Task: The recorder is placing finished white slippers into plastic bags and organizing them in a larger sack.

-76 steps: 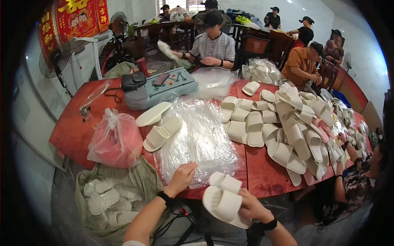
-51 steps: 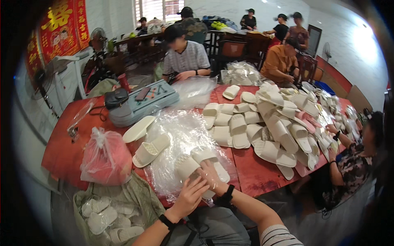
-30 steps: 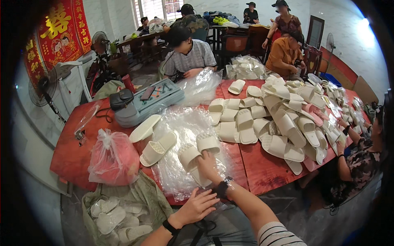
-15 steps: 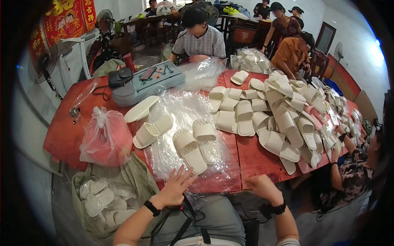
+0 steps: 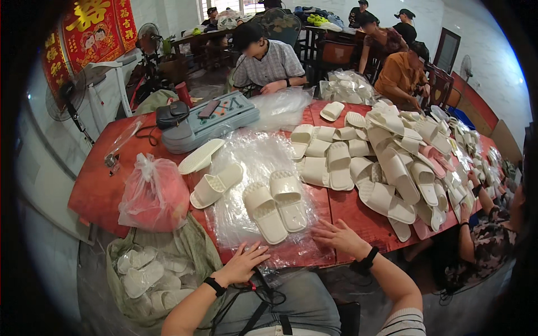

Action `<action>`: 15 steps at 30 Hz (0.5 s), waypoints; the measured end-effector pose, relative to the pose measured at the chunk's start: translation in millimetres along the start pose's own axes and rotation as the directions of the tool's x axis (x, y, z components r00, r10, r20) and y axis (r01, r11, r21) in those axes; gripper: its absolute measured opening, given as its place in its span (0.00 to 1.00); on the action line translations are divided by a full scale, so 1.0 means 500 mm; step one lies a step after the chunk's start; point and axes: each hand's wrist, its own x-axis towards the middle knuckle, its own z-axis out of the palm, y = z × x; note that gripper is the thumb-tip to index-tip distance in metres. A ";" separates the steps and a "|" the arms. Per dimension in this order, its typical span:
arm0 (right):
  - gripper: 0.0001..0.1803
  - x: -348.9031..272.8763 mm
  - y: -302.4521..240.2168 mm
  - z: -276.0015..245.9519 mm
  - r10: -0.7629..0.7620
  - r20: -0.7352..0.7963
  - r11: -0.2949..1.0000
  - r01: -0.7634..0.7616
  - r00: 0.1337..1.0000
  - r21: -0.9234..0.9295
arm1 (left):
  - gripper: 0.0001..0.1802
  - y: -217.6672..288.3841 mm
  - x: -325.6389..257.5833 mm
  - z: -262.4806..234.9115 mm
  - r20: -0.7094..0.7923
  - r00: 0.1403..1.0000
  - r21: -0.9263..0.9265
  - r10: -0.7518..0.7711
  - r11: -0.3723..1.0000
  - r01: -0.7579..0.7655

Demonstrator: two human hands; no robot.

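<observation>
Two white slippers (image 5: 274, 206) lie side by side on a stack of clear plastic bags (image 5: 259, 162) on the red table (image 5: 101, 179). My left hand (image 5: 242, 263) rests open on the near edge of the plastic, fingers spread. My right hand (image 5: 340, 237) lies open on the table edge just right of the bags, holding nothing. Another white slipper (image 5: 215, 185) and a flat sole (image 5: 200, 156) lie at the left of the plastic.
A large heap of white slippers (image 5: 392, 157) covers the table's right half. A pink-red plastic bag (image 5: 154, 195) sits at left, above a sack of slippers (image 5: 151, 271). A grey sealing machine (image 5: 207, 120) stands behind. Several people sit around the table.
I carried the pair of slippers from my lap onto the plastic bags, set them down and let go. Both hands have drawn back to the table's near edge.
</observation>
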 end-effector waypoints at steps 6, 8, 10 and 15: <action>0.21 -0.029 -0.019 0.024 0.052 -0.043 0.970 -0.040 0.998 0.241 | 0.32 -0.010 -0.015 -0.009 -0.076 0.996 -0.042 -0.037 0.999 0.033; 0.19 -0.031 -0.030 0.034 0.085 -0.081 0.921 -0.047 0.993 0.387 | 0.27 -0.011 -0.018 -0.009 -0.129 0.991 -0.106 -0.042 0.994 0.029; 0.12 -0.026 -0.035 0.052 0.244 -0.084 0.725 -0.125 0.966 0.677 | 0.21 -0.010 -0.017 -0.010 -0.185 0.981 -0.166 -0.052 0.986 0.021; 0.10 0.028 -0.032 0.046 0.532 -0.061 0.474 -0.237 0.845 0.848 | 0.05 -0.007 -0.016 -0.008 -0.427 0.827 -0.623 -0.366 0.782 0.024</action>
